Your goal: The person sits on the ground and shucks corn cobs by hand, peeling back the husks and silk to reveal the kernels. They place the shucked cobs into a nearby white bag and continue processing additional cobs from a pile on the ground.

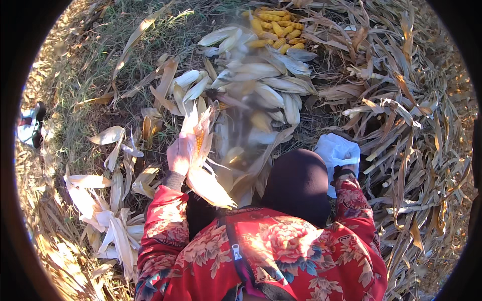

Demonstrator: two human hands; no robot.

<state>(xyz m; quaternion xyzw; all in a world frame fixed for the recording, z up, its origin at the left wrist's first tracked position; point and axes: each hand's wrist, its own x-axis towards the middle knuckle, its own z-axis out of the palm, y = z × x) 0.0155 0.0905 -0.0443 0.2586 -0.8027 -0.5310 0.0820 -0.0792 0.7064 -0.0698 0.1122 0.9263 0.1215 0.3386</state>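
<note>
An ear of corn stands in my left hand. Its pale husk is peeled partly open, so yellow kernels show, and one broad husk leaf hangs down toward my lap. To the right of my dark-clad knee, my right hand is at a white plastic bag. Shadow and the bag hide most of its fingers, so its grip is unclear. Ahead of me lies a heap of ears in their husks, with husked yellow cobs piled behind it.
Dry corn stalks and leaves are heaped along the right. Loose husks litter the ground at the left, near grass. A shoe, perhaps another person's, shows at the far left edge. A blurred patch veils part of the middle.
</note>
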